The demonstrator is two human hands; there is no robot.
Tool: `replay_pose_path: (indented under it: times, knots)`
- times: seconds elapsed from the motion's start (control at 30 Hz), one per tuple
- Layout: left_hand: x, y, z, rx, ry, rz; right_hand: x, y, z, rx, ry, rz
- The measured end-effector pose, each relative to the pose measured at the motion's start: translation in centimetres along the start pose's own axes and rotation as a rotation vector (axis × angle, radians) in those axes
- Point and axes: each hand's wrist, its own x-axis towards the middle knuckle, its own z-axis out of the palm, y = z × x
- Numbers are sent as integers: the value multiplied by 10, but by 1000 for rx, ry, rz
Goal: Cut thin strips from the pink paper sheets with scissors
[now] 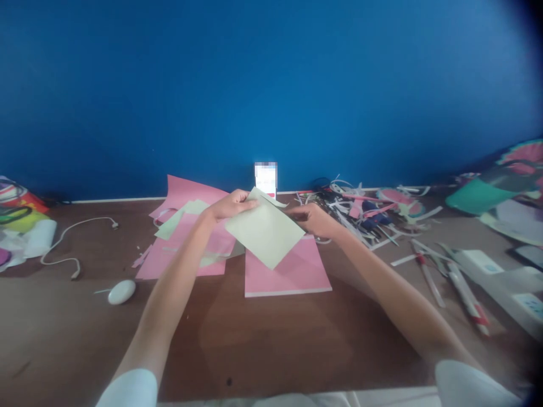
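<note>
Blue wall [271, 85] behind, the left hand [229, 206] pinched a pale green sheet [267, 233] above pink paper [292, 280] on the bench [275, 345], the right hand [317, 220] beside the sheet, its grip unclear, and this apparent handling step seemed to call next for steady edges.

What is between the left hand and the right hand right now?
In the head view, a pale green sheet spans the gap: the left hand pinches its upper left, and the right hand is at its right corner, grip unclear.
</note>
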Motion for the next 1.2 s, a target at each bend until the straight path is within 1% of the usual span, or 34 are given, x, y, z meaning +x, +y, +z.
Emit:
replay_pose_path:
  times: [0.23, 0.37, 0.53, 0.73, 0.93, 1.07, 1.2]
  knots:
    - [-2, 1, 0, 7, 14, 25, 0, -2, 0, -75, -18, -30]
    - [-1, 3, 2, 52, -36, 49, -1, -2, 1, -82, -19, -30]
    - [1, 3, 8, 121, -78, 85, 0, -2, 3, -100, -7, -36]
    - [2, 3, 15, 80, -123, 69, 2, 1, 6, -122, 2, -40]
    - [2, 1, 14, 49, -133, 43, 3, 7, 5, -101, -3, -68]
    - [0, 2, 15, 25, -131, 29, 3, 10, 8, -45, -6, -25]
    - [-1, 3, 15, 46, -162, 8, 1, 11, 13, -8, -25, 4]
